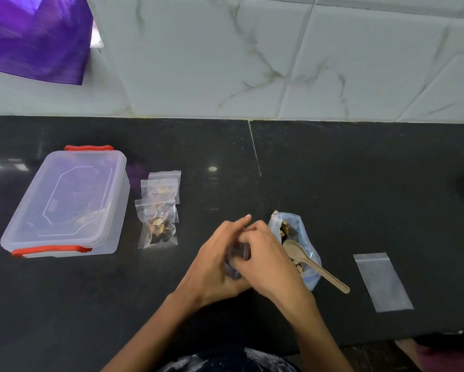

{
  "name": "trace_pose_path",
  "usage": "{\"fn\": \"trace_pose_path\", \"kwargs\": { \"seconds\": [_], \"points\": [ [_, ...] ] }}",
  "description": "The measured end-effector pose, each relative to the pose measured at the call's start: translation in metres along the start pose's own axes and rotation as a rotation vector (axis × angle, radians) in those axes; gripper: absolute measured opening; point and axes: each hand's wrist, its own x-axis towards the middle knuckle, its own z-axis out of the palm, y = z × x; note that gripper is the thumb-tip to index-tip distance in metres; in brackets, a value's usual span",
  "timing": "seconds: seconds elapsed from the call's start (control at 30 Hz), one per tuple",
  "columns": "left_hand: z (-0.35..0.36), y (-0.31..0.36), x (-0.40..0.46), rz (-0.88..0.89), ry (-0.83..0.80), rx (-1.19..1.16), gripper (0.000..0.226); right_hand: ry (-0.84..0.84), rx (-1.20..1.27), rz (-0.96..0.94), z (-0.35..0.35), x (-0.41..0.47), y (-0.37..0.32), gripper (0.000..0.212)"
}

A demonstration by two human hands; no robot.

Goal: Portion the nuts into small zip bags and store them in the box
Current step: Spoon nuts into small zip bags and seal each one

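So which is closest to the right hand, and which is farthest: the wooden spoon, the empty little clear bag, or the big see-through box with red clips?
From the right hand:
1. Light wooden spoon, right beside it, resting in the open bag of nuts.
2. Empty small clear zip bag, flat on the counter farther right.
3. Clear plastic box with red clips, far off on the left side.

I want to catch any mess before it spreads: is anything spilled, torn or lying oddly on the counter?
Nothing stands out. The nuts stay inside the open big bag, with the wooden spoon resting in it. The filled zip bags lie beside the closed box, an empty zip bag lies flat, and both hands hold another.
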Motion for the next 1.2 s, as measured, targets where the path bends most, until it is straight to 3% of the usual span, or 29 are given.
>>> {"fn": "trace_pose_path", "kwargs": {
  "seconds": [0.17,0.27,0.43,0.73,0.9,1.07,1.2],
  "points": [
    [0.002,-0.001,0.001,-0.02,0.006,-0.016,0.078,0.015,-0.1,0.069,-0.003,-0.001,0.003,0.03],
    [0.001,-0.003,0.001,-0.058,0.052,-0.055,0.069,0.083,-0.13,0.056,-0.002,-0.002,0.001,0.023],
    [0.0,-0.003,0.001,-0.134,0.163,-0.189,0.043,0.128,0.06,-0.005,-0.006,-0.009,0.001,0.01],
    [0.005,-0.003,-0.003,-0.111,0.196,-0.243,0.074,0.175,0.176,-0.022,-0.01,-0.013,0.006,0.02],
    [0.004,-0.001,-0.004,-0.108,0.207,-0.209,0.065,0.209,0.283,-0.045,-0.022,-0.023,0.014,0.011],
    [0.005,-0.001,-0.006,-0.132,0.235,-0.156,0.051,0.37,0.239,0.155,-0.05,-0.036,0.059,0.016],
    [0.01,0.001,-0.004,-0.144,0.246,-0.156,0.041,0.089,-0.082,0.518,-0.062,-0.045,0.102,0.057]
  ]
}}
